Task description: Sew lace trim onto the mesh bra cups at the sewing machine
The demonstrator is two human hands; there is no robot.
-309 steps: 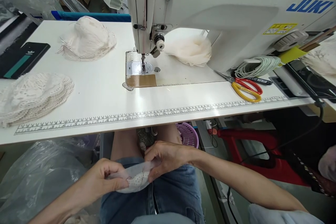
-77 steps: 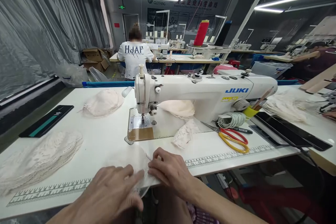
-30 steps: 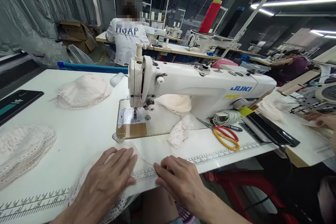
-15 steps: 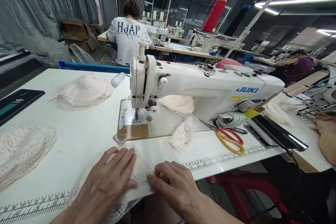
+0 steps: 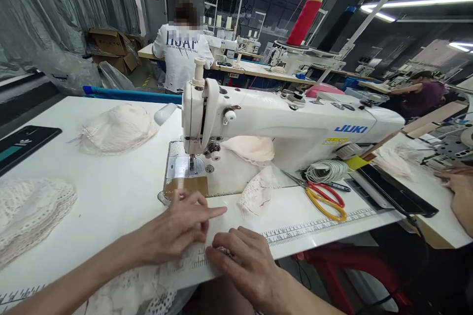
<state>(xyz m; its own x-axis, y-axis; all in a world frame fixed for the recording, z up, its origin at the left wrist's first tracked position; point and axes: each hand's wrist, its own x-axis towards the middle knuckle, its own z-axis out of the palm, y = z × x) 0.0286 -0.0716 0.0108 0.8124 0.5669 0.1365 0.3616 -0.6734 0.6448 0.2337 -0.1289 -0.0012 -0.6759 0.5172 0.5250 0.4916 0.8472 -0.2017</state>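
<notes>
My left hand is over the table's front part, below the sewing machine's needle plate. Its index finger stretches right and the other fingers are apart and partly bent. My right hand rests at the table's front edge, thumb and fingers curled together; what they hold, if anything, is hidden. A pale lace-edged fabric piece lies under my left forearm and hangs over the front edge. Behind the hands stands a white sewing machine. A small lace piece lies on the table right of its needle.
Scissors with red and yellow handles lie right, beside a coiled cord. Lace-edged pieces are stacked at left, with a pale fabric pile behind and a phone-like dark object. A co-worker sits beyond the machine.
My left hand has lifted from lying flat on the fabric and swung right, its index finger now pointing right. The fabric under it has shifted toward the front edge. My right hand has barely moved.
</notes>
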